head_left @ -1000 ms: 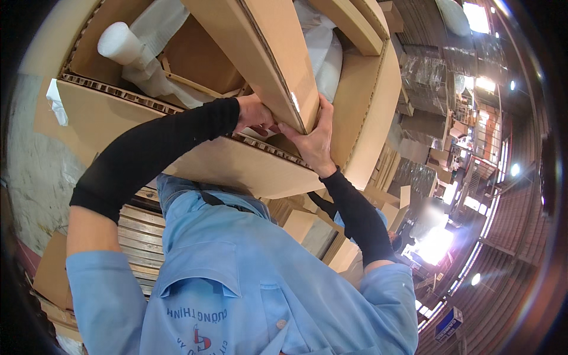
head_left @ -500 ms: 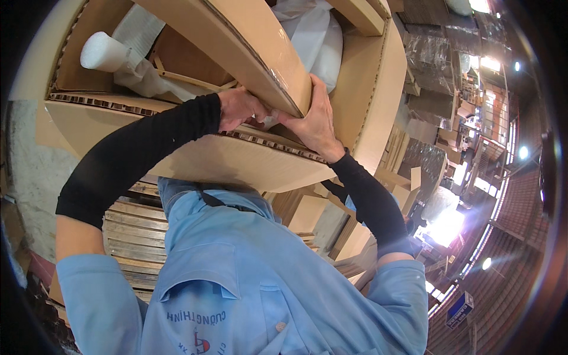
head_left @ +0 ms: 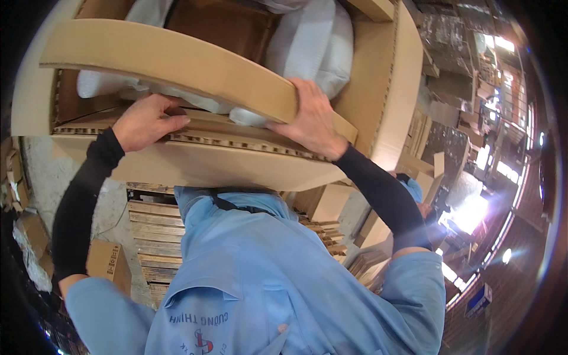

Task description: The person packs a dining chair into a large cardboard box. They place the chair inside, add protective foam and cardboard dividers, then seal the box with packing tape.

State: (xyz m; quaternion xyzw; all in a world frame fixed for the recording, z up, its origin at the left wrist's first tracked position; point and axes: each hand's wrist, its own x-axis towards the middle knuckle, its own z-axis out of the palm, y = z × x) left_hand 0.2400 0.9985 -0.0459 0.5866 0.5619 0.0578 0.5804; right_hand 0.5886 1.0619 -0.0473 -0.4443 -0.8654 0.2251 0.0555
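A long tan cardboard piece point(head_left: 177, 56) lies crosswise over the near part of a large open cardboard box point(head_left: 195, 163), its left end sticking out past the box's left wall. My right hand point(head_left: 316, 118) grips this piece near its right end, fingers over the top edge and thumb below. My left hand point(head_left: 148, 123) is at the box's near wall, below the piece; its thumb and fingers are apart, with nothing visible between them. Inside the box, white foam wrap point(head_left: 313, 47) covers bulky contents, and a white foam roll point(head_left: 97, 84) shows at the left.
Wooden pallet slats point(head_left: 157, 236) lie below the box at my left. A smaller carton point(head_left: 109, 263) stands on the floor farther left. At the right is another person, with a blue cap point(head_left: 412, 188), near stacked cardboard point(head_left: 367, 266).
The cardboard piece has turned from a steep slant to lie crosswise along the box's near side. My left hand has left its right end and moved left; my right hand still holds it.
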